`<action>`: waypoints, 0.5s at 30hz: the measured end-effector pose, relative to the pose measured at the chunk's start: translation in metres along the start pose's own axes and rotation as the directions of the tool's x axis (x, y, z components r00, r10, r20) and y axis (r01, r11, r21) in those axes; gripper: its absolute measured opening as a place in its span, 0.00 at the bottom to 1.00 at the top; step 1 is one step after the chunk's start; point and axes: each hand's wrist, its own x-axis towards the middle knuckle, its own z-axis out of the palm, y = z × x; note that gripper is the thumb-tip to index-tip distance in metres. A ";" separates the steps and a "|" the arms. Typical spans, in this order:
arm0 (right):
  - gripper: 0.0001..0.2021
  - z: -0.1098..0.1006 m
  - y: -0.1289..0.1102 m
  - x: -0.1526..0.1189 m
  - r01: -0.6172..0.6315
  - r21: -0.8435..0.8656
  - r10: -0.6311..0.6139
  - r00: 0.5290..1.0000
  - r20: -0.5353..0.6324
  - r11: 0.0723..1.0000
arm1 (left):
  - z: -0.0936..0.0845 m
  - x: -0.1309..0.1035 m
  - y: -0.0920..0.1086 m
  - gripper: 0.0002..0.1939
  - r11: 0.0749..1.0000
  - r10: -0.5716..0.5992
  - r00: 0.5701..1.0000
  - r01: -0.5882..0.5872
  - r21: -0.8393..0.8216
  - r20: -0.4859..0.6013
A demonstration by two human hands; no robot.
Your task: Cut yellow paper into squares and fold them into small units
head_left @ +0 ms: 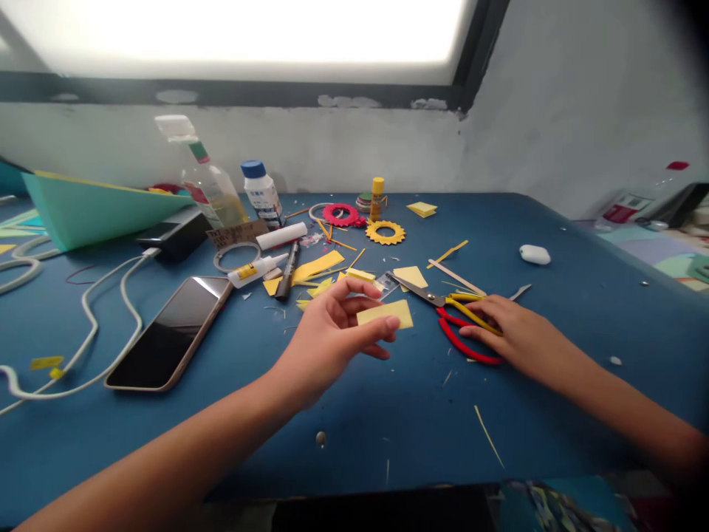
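My left hand (337, 329) pinches a small yellow paper rectangle (399, 313) between thumb and fingers, above the middle of the blue table. At the right, my right hand (509, 329) has its fingers on the handles of the scissors (465, 318), one yellow and one red. Their blades point to the upper left, close to a yellow paper square (410, 278). Beyond my left hand lie yellow paper strips (321, 266) and a black marker (288, 272). A yellow scalloped ring (385, 233) and a red one (340, 215) rest farther back.
On the blue table (332, 473), a phone (171, 332) and white cables (88, 310) lie left. A glue bottle (258, 270), a white bottle (262, 195), a clear bottle (213, 188) and a glue stick (377, 198) are behind. A white case (535, 255) sits right.
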 end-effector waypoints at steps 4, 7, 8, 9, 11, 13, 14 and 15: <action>0.17 -0.006 -0.012 0.001 -0.062 0.038 0.060 0.998 0.033 0.997 | -0.001 -0.004 0.003 0.06 0.996 0.081 0.997 -0.081 0.039 0.002; 0.17 -0.014 -0.019 0.000 -0.143 0.220 0.142 0.990 0.020 0.965 | -0.001 -0.007 0.007 0.06 0.985 0.126 0.992 -0.124 0.118 -0.016; 0.18 -0.016 -0.022 0.001 -0.158 0.338 0.152 0.987 0.042 0.928 | -0.001 -0.008 0.008 0.07 0.980 0.147 0.989 -0.142 0.138 -0.028; 0.20 -0.018 -0.026 0.001 -0.170 0.469 0.150 0.986 0.079 0.867 | -0.001 -0.009 0.009 0.07 0.975 0.170 0.985 -0.163 0.153 -0.038; 0.24 -0.020 -0.037 0.003 -0.194 0.697 0.104 0.980 0.170 0.690 | 0.000 -0.011 0.011 0.06 0.963 0.226 0.973 -0.213 0.167 -0.058; 0.27 -0.020 -0.051 0.004 -0.210 0.823 0.040 0.974 0.223 0.528 | -0.001 -0.013 0.012 0.06 0.951 0.272 0.959 -0.254 0.176 -0.084; 0.27 -0.018 -0.059 0.004 -0.196 0.861 0.004 0.976 0.220 0.470 | -0.001 -0.013 0.013 0.06 0.946 0.290 0.952 -0.269 0.180 -0.102; 0.28 -0.016 -0.067 0.003 -0.157 0.890 -0.053 0.979 0.198 0.428 | -0.001 -0.013 0.014 0.06 0.942 0.305 0.944 -0.279 0.184 -0.126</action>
